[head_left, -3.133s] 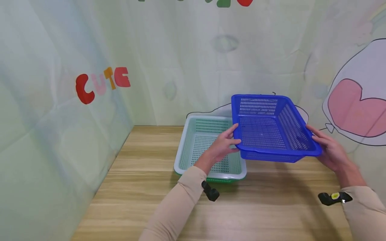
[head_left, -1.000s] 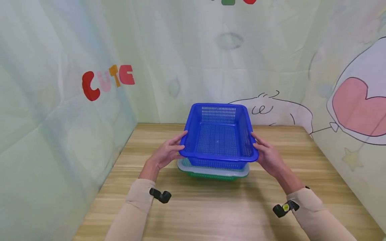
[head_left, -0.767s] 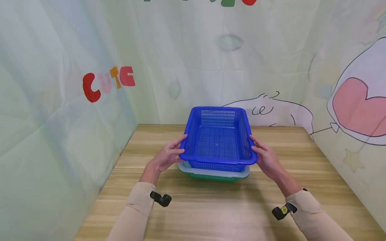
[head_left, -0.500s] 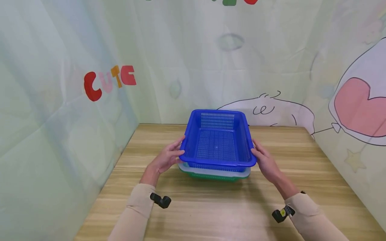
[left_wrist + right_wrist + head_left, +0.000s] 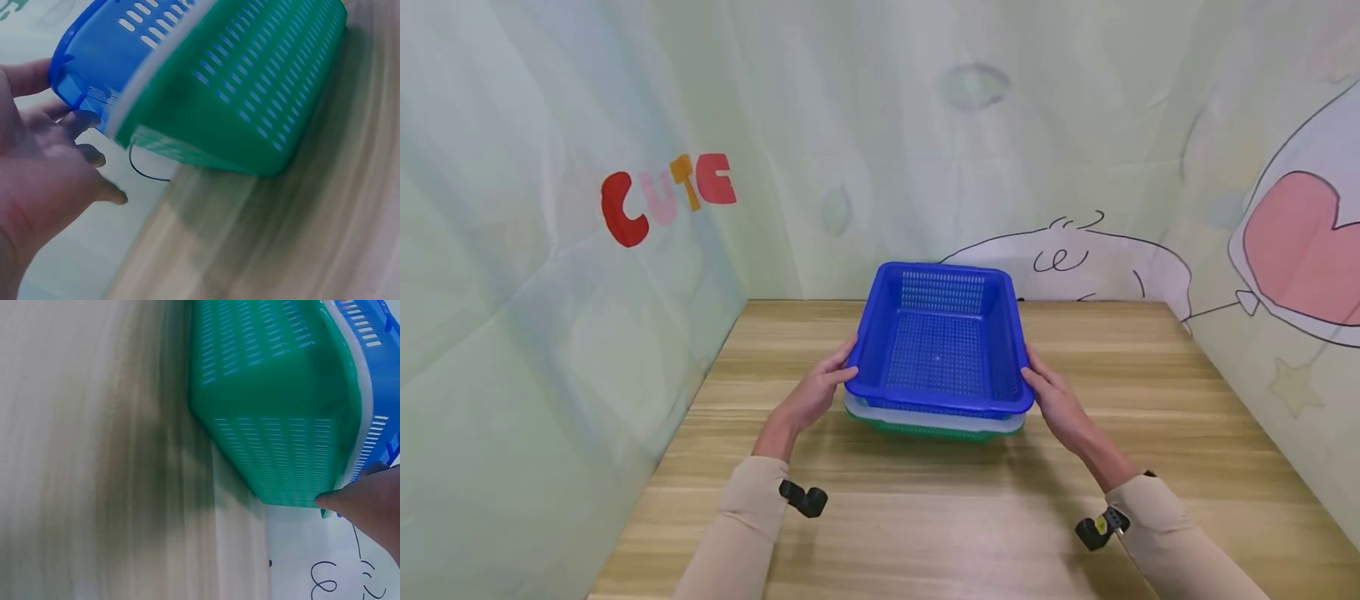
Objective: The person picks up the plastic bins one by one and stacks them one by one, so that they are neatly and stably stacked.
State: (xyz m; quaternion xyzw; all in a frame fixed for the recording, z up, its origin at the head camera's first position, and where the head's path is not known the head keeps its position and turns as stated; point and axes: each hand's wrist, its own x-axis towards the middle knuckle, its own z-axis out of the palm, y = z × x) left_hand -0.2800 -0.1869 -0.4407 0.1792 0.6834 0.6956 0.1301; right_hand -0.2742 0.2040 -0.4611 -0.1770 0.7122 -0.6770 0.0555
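Observation:
A blue plastic basket [image 5: 937, 354] with slotted sides sits partly inside a pale basket, whose whitish rim [image 5: 925, 414] shows below it in the head view. Beneath that rim is a green basket [image 5: 936, 431], its slotted wall filling much of the left wrist view. My left hand [image 5: 812, 396] pinches the blue basket's left rim near the front corner, thumb on top; its other fingers spread beneath in the left wrist view. On the opposite side my right hand [image 5: 1060, 408] holds the right rim. The blue basket hides most of the pale one.
The baskets stand toward the back of a wood-grain table [image 5: 925, 525]. Behind it hangs a printed cloth [image 5: 850, 125], which continues along the left and right sides. Small black cameras [image 5: 805, 498] are strapped at both wrists.
The blue basket has moved from the right to over the pale and green baskets, then down into the pale one. Both hands have travelled left with it and kept hold of its rim.

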